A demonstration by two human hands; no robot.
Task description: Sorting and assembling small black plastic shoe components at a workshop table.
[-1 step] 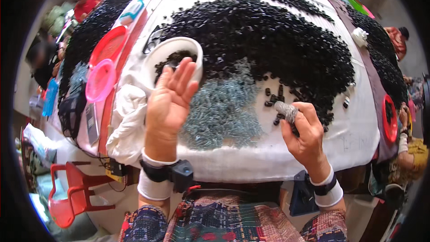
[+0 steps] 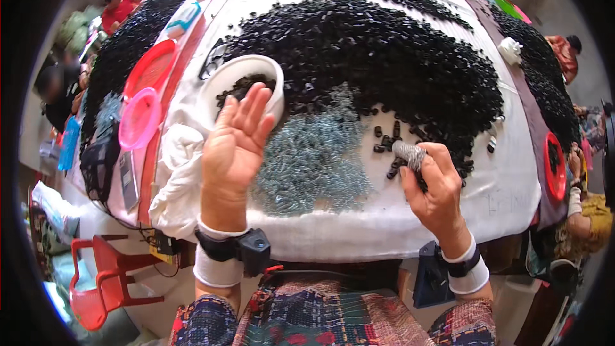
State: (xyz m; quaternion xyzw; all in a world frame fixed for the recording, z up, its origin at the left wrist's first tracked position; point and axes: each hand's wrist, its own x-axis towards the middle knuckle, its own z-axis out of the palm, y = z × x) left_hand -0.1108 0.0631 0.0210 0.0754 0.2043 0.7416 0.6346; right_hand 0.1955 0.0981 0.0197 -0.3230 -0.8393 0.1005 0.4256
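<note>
Springs (image 2: 311, 160), small and silvery, lie in a loose heap on the white cloth (image 2: 359, 230) that covers the table, between the person's two hands. Just beyond them a far larger heap of small black parts (image 2: 384, 64) spreads across the cloth, and a few stray black pieces (image 2: 387, 138) lie apart from it near the right hand.

The left hand (image 2: 236, 147) is raised over the near left edge of the spring heap, palm up and open, fingers spread and a little curled; nothing can be made out in it. Behind its fingertips stands a white bowl (image 2: 221, 80) with some black parts inside.

The right hand (image 2: 435, 186) is closed around a small grey cylinder-shaped bundle (image 2: 409, 152), pinched between thumb and fingers, right beside the stray black pieces. What the bundle is made of I cannot tell.

Both wrists wear white bands and dark straps. To the left of the bowl lie a red plate (image 2: 152, 67) and a pink lid (image 2: 139, 118); a red chair (image 2: 102, 282) stands below the table's edge. Other people sit around the table's far sides.
</note>
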